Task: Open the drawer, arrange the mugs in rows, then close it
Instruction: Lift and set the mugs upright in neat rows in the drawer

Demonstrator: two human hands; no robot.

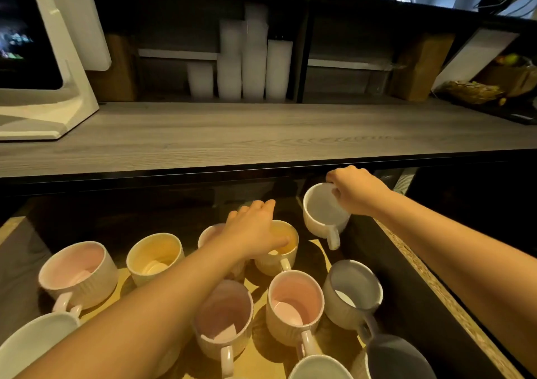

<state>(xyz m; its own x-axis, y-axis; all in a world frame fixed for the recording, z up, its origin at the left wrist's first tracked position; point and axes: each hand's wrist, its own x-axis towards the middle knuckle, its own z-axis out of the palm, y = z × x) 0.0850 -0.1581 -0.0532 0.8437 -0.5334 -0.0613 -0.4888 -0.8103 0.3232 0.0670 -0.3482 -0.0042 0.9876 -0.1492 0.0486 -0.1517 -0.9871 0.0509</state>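
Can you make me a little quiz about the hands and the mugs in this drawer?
1. True or false: the right hand holds the white mug by its rim.
2. Which mug does the left hand reach into? A) the yellow mug B) the grey mug C) the pink mug
3. Fill in: the drawer is ____ (open or shut).

Key: 1 true; 2 A; 3 open.

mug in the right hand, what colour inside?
White inside, pale cream outside: the mug the right hand grips by the rim. Head view, the only one.
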